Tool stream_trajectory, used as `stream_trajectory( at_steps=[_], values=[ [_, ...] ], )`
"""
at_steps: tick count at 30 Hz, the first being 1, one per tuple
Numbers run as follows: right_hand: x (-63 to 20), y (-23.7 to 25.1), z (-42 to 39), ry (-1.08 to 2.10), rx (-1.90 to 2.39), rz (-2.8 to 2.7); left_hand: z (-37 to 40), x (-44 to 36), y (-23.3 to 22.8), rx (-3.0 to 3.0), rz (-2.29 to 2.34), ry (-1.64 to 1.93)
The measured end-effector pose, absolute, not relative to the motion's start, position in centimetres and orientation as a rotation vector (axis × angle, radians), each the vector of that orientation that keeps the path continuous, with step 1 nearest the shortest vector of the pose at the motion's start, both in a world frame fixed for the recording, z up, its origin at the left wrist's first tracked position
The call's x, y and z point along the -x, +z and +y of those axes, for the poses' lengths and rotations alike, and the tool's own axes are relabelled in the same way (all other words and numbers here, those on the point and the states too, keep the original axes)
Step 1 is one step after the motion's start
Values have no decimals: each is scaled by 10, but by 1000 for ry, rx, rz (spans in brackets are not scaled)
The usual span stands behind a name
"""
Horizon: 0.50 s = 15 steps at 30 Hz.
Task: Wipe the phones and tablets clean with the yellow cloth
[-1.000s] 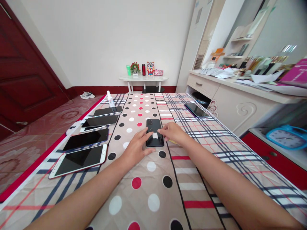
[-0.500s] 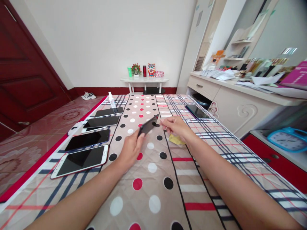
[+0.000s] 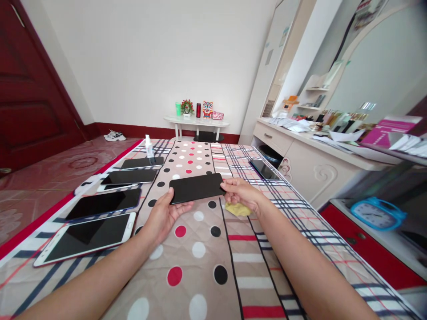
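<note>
Black phone (image 3: 196, 188) in both hands (image 3: 164, 216), back hidden; yellow cloth (image 3: 238, 210) part-covered

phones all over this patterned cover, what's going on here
Someone's left hand grips one end of a black phone, while the right hand has its fingers on the other end. The phone is held sideways above the patterned cover. What looks like a yellow cloth lies by the right hand. On the left is a row of phones, screens up, with a spray bottle at its far end. Another phone lies apart on the right.
</note>
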State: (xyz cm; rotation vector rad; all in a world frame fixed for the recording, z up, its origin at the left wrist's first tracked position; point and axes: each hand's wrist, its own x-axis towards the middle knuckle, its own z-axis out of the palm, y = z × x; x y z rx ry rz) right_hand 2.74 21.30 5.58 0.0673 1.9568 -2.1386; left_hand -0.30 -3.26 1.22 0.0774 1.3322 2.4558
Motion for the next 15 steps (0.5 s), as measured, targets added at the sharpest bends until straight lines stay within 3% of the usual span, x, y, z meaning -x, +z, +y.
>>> stream_trajectory(
  at_steps=[9, 15],
  values=[
    [-14, 58, 252, -2770, -413, 1793, -35, 0, 19, -329, 1309, 2194],
    [-19, 45, 328, -3174, -1343, 1971, -33, 1, 18, -327, 1333, 2180]
  ],
)
